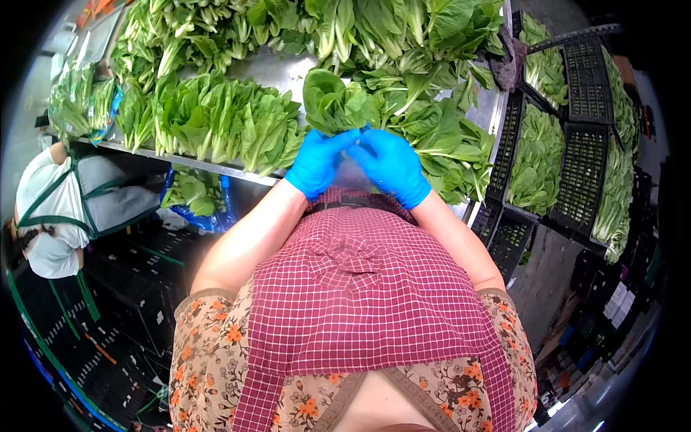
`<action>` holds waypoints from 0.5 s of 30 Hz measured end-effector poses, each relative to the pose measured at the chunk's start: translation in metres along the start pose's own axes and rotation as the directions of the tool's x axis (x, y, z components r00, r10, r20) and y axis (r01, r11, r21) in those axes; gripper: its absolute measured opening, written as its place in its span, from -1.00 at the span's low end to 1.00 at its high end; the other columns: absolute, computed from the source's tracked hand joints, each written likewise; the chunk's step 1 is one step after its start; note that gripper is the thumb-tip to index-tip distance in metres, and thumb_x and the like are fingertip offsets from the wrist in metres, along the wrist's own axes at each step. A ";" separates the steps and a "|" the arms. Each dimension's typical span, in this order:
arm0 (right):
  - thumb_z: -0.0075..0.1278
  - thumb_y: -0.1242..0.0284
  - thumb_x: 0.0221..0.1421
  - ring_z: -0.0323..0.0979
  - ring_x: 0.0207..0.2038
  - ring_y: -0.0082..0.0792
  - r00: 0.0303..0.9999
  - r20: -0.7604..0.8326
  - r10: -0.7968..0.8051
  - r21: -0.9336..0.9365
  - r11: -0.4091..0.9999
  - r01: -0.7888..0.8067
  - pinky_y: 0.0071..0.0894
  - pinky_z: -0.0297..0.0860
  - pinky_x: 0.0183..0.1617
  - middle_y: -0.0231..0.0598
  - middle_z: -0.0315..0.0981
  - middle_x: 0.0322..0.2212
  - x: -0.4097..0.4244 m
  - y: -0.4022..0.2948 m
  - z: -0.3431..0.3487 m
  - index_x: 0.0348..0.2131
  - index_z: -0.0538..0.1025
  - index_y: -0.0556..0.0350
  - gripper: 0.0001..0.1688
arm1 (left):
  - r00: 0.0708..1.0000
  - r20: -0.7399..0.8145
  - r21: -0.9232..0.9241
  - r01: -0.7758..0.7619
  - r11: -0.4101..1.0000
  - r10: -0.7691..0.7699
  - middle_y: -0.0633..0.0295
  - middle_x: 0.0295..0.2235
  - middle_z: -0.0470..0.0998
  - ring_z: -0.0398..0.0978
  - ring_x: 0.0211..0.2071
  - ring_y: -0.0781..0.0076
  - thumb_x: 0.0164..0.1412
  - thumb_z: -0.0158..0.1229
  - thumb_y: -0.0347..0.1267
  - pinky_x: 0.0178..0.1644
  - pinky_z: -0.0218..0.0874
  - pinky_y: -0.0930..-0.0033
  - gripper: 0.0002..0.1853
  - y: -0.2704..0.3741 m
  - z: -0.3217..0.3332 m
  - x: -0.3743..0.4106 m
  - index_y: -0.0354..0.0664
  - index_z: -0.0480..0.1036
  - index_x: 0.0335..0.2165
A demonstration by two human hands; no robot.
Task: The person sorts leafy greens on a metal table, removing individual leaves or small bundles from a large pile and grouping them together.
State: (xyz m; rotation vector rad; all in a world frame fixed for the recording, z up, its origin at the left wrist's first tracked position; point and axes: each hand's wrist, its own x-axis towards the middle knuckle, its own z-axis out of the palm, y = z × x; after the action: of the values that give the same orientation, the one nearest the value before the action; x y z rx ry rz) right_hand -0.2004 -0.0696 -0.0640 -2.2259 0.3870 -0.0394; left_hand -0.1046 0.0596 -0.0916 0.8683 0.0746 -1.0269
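My left hand [316,163] and my right hand [392,166], both in blue gloves, meet at the table's near edge in front of my checked apron. Together they hold a small bunch of leafy greens [336,102], its leaves pointing away from me. The stem ends and most fingertips are hidden. To the left, a row of leafy green bunches [216,119] lies along the metal table's edge. Loose greens [442,135] lie to the right, beside my right hand. A larger heap of greens [372,27] covers the far side of the metal table [289,70].
Black plastic crates [580,175] with greens [535,162] stand on the right. At left, a co-worker [54,210] bends near the table, by bagged greens [81,102]. A blue bag with greens [197,194] is below the table edge. Dark crates [135,291] stand at lower left.
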 end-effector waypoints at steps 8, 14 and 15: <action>0.03 0.45 0.04 0.49 -0.33 -0.26 0.996 -0.084 0.022 0.292 0.956 0.004 -0.36 0.41 -0.23 -0.13 0.46 -0.25 0.018 -0.007 -0.009 -0.01 0.40 0.05 -0.54 | 0.999 -0.021 -0.031 0.042 0.999 -0.043 0.01 -0.21 0.50 0.53 -0.20 0.17 0.17 0.05 -0.54 -0.09 0.42 0.16 -0.66 0.011 -0.017 -0.004 -0.34 0.33 -0.05; 0.09 0.53 -0.02 0.44 -0.32 -0.29 0.954 -0.223 -0.199 0.273 0.927 0.257 -0.39 0.41 -0.24 -0.17 0.39 -0.23 0.031 -0.014 -0.008 -0.06 0.43 0.08 -0.55 | 0.976 0.059 -0.102 0.217 0.971 -0.212 -0.01 -0.19 0.50 0.51 -0.16 0.13 0.15 0.10 -0.48 -0.07 0.41 0.08 -0.64 0.005 -0.029 -0.009 -0.33 0.31 -0.07; 0.11 0.51 -0.02 0.43 -0.32 -0.28 0.947 -0.237 -0.217 0.232 0.934 0.272 -0.38 0.40 -0.24 -0.17 0.39 -0.26 0.036 -0.012 -0.009 -0.10 0.45 0.08 -0.58 | 0.971 0.062 -0.087 0.236 0.968 -0.231 0.02 -0.21 0.50 0.52 -0.18 0.15 0.13 0.11 -0.49 -0.09 0.41 0.11 -0.66 0.009 -0.022 -0.012 -0.32 0.33 -0.09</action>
State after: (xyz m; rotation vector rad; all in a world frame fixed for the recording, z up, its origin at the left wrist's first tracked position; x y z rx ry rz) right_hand -0.1648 -0.0795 -0.0527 -1.9985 0.1985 -0.4368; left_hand -0.0976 0.0848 -0.0957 0.7586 0.1836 -1.2561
